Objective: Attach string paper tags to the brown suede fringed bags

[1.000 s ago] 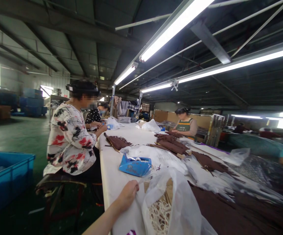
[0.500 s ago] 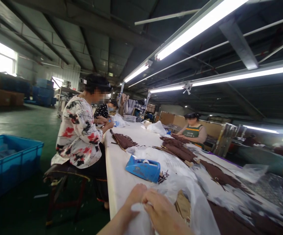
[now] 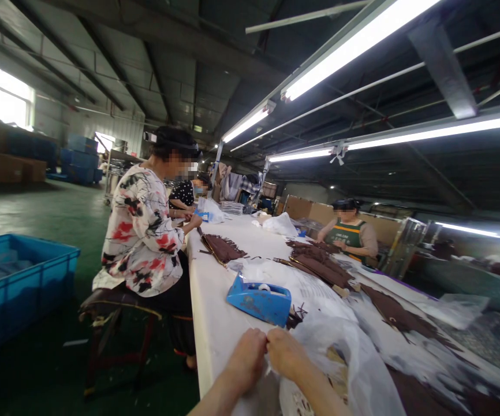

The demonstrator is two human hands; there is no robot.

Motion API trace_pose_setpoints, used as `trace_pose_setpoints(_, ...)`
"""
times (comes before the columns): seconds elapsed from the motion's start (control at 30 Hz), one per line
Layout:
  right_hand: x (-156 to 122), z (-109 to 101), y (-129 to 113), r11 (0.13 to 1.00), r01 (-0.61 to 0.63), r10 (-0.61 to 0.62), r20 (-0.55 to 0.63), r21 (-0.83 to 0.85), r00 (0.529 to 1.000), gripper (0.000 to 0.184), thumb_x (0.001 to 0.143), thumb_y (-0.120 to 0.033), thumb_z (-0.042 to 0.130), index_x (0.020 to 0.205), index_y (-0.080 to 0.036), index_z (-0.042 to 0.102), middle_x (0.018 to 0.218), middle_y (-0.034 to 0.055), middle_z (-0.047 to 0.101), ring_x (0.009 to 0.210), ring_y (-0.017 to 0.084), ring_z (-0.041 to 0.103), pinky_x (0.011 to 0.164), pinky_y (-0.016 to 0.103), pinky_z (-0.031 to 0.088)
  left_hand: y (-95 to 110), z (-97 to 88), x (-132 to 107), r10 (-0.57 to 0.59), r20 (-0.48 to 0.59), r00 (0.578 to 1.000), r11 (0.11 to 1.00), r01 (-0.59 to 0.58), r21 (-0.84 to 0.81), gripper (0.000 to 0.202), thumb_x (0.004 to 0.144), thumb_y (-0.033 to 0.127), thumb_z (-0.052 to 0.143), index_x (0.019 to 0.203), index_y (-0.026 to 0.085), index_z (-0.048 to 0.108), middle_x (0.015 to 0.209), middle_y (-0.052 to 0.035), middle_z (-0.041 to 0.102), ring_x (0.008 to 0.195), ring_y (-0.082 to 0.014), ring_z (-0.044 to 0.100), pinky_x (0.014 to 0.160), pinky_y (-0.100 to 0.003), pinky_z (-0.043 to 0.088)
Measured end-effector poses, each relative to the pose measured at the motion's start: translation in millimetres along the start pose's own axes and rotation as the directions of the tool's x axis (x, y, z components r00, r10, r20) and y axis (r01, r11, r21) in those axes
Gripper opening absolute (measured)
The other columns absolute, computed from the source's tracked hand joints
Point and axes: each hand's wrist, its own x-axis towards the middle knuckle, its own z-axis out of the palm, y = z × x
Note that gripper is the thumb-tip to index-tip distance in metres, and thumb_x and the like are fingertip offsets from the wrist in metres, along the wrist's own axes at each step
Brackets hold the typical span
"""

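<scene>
At the left edge of the frame stands a blue crate [image 3: 37, 300]; beside it, a co-worker [image 3: 141, 231] sits at the white table [image 3: 217, 309]. At lower centre, the blue tape dispenser [image 3: 258, 301] sits just beyond the person's hands; a forward push of the knuckles could shove it into the dark strands [image 3: 297, 316] by its right end. The open plastic bag [image 3: 365, 361], lower right of centre, borders the right forearm, so a sweep of that arm might drag the thin film and spill its contents. The left hand [image 3: 250, 353] reaches up from the bottom edge, fingers curled inward. The right hand [image 3: 285, 353] angles in against or very near it, also curled. The fingertips are hidden: whether they pinch anything cannot be told.
</scene>
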Motion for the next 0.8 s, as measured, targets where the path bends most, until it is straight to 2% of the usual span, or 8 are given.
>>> trace_pose_setpoints(0.17,6,1,13,0.976,-0.048,0.057,-0.036,0.214,0.998,0.027,0.094,-0.015,0.062,0.067,-0.016,0.061,0.075,-0.0008,0.068,0.084,0.019,0.066,0.084,0.037,0.05,3,0.4,-2,0.016,-0.019,1.0,0.998,-0.014,0.064,0.023,0.089,0.01,0.038,0.1,0.016,0.056,0.108,-0.0127,0.058,0.101,-0.0251,0.048,0.093,-0.038,0.036)
trace_pose_setpoints(0.27,8,4,15,0.9,-0.081,0.12,-0.065,0.427,0.991,0.035,0.087,-0.014,0.066,0.054,-0.017,0.056,0.054,-0.0065,0.057,0.055,0.014,0.059,0.064,0.029,0.05,6,-2.3,-3,0.018,-0.024,1.0,0.997,-0.016,0.075,0.02,0.087,0.01,0.041,0.098,0.017,0.056,0.106,-0.0125,0.058,0.099,-0.0253,0.049,0.091,-0.037,0.037)
trace_pose_setpoints(0.33,9,4,15,0.794,-0.078,0.174,-0.102,0.602,0.979,0.028,0.081,-0.015,0.067,0.054,-0.018,0.059,0.052,-0.0067,0.055,0.046,0.012,0.054,0.05,0.024,0.044,8,-4.2,-3,0.012,-0.032,0.999,0.997,-0.009,0.075,0.019,0.086,0.009,0.041,0.094,0.018,0.056,0.104,-0.0115,0.059,0.098,-0.0248,0.049,0.09,-0.036,0.037)
trace_pose_setpoints(0.43,9,-4,14,0.512,-0.011,0.267,-0.147,0.859,0.952,0.011,0.073,-0.03,0.068,0.07,-0.02,0.068,0.059,-0.0034,0.063,0.044,0.013,0.053,0.037,0.02,0.036,10,-7.4,-3,-0.016,-0.055,0.998,0.998,0.02,0.068,0.02,0.085,0.009,0.038,0.088,0.019,0.055,0.098,-0.01,0.06,0.094,-0.0232,0.05,0.086,-0.034,0.038)
trace_pose_setpoints(0.53,2,-25,15,0.155,0.133,0.309,-0.176,0.979,0.935,0.029,0.066,-0.04,0.072,0.088,-0.021,0.069,0.075,0.0005,0.07,0.042,0.009,0.048,0.035,0.017,0.034,11,-12.1,-4,-0.076,-0.101,0.992,0.995,0.081,0.052,0.022,0.086,0.01,0.034,0.086,0.019,0.054,0.093,-0.0088,0.06,0.09,-0.0218,0.052,0.082,-0.032,0.038)
trace_pose_setpoints(0.6,-9,-46,20,-0.05,0.224,0.297,-0.199,0.973,0.934,0.031,0.064,-0.035,0.077,0.091,-0.021,0.069,0.083,0.0015,0.072,0.041,0.005,0.041,0.035,0.015,0.033,12,-15.9,-5,-0.125,-0.124,0.984,0.991,0.131,0.038,0.023,0.087,0.011,0.032,0.084,0.02,0.053,0.088,-0.007,0.06,0.086,-0.0211,0.052,0.079,-0.031,0.038)
trace_pose_setpoints(0.67,-25,-68,29,-0.187,0.283,0.286,-0.224,0.941,0.932,0.027,0.064,-0.027,0.079,0.09,-0.021,0.07,0.082,-0.0001,0.071,0.039,0.003,0.035,0.034,0.012,0.032,15,-19.2,-5,-0.176,-0.137,0.975,0.983,0.181,0.029,0.022,0.087,0.012,0.032,0.083,0.02,0.052,0.086,-0.006,0.06,0.084,-0.0213,0.053,0.078,-0.032,0.038)
trace_pose_setpoints(0.8,-61,-111,58,-0.505,0.347,0.32,-0.202,0.79,0.926,0.018,0.073,-0.013,0.072,0.089,-0.02,0.069,0.076,-0.0023,0.071,0.039,0.002,0.037,0.035,0.008,0.035,18,-22.9,-4,-0.254,-0.172,0.952,0.967,0.256,-0.014,0.021,0.085,0.01,0.032,0.082,0.019,0.051,0.09,-0.0087,0.06,0.091,-0.0241,0.053,0.085,-0.036,0.036)
